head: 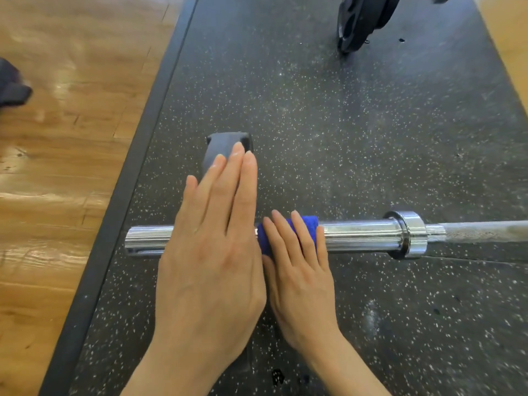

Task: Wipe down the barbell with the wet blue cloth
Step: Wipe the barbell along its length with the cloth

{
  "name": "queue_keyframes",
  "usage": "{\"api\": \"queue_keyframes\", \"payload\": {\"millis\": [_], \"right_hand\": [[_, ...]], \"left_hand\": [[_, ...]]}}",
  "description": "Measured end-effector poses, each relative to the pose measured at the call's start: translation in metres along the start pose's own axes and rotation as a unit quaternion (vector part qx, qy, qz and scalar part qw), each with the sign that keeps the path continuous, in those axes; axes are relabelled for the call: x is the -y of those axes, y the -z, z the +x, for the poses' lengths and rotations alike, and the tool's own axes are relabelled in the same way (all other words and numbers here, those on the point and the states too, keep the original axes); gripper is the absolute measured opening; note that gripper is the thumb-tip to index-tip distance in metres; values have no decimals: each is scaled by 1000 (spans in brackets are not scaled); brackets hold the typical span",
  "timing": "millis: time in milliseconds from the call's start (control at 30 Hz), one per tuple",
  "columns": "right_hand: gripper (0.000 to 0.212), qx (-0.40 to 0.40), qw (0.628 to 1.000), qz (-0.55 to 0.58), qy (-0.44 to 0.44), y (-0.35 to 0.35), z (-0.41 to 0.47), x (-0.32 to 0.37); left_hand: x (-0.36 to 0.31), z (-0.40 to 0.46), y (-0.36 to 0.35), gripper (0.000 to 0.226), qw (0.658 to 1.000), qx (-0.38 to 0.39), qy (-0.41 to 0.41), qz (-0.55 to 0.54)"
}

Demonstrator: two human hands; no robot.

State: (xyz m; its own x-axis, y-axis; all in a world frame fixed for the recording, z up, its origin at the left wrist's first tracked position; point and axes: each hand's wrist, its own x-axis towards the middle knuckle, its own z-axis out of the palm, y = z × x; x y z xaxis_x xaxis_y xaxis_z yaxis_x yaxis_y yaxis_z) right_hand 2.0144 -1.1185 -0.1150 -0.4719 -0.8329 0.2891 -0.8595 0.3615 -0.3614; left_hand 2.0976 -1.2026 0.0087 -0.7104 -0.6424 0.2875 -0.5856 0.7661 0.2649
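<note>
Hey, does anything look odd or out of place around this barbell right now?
Nothing looks damaged or spilled. The barbell lies on the speckled rubber mat, with the right hand pressing the blue cloth on its sleeve and the left hand flat beside it.

Support surface: black speckled rubber mat (328,115), running centre to right of frame, w/ wood floor (65,132) along the left. Barbell (363,235) lies across lower-centre mat; grey block (221,147) sits mid-frame, weight plates (363,21) at top.
</note>
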Motion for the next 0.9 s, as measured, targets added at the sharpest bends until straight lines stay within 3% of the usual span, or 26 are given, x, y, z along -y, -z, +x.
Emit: {"api": "queue_keyframes", "payload": {"millis": [233, 367, 533, 700, 900], "right_hand": [[30, 13, 999, -17, -25, 0, 30, 0], [39, 22, 1000, -3, -11, 7, -4, 0], [30, 19, 999, -23, -21, 7, 15, 0], [44, 15, 1000, 3, -8, 12, -24, 4], [33, 29, 999, -18, -29, 8, 8, 5]], "left_hand": [[-7, -24, 1, 66, 1000, 1, 6, 9], [-10, -45, 6, 63, 1000, 6, -6, -14], [-7, -35, 12, 61, 999, 6, 3, -32], [-9, -36, 11, 62, 999, 9, 20, -28], [-8, -39, 7, 62, 999, -1, 24, -46]]}}
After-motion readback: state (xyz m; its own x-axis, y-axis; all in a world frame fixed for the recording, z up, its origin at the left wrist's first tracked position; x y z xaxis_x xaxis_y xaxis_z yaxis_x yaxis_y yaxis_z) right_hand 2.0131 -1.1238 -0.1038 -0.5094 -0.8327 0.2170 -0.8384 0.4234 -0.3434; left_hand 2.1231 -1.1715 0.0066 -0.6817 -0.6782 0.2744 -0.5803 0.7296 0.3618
